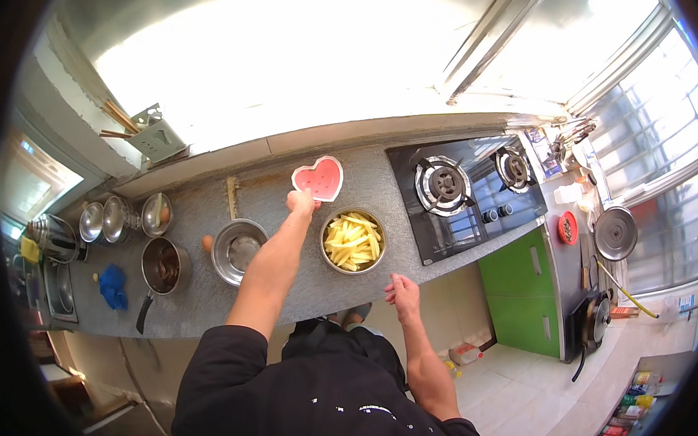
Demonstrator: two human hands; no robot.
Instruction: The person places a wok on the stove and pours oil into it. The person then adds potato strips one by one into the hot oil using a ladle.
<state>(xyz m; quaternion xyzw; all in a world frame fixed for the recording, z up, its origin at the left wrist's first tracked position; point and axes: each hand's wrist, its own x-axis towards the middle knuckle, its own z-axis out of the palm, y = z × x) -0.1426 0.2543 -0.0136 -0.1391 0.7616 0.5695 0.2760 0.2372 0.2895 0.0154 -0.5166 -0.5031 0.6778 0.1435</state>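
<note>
My left hand (302, 201) is stretched over the counter, its fingers closed on the lower edge of a heart-shaped dish (322, 178), pink inside with a pale rim. Just in front of that dish stands a round metal bowl of pale yellow potato strips (353, 242). My right hand (402, 295) hangs beyond the counter's front edge, near the potato bowl, with loosely bent fingers and nothing visible in them. Left of my left forearm is another metal bowl (229, 262), partly covered by the arm, with a brown egg (208, 243) beside it.
A black two-burner gas stove (472, 233) is set into the counter on the right. Farther left are a saucepan (176, 276) with dark contents, a blue cloth or bag (114, 288) and several metal bowls (115, 218). A red bowl (568, 228) stands on the right-hand counter.
</note>
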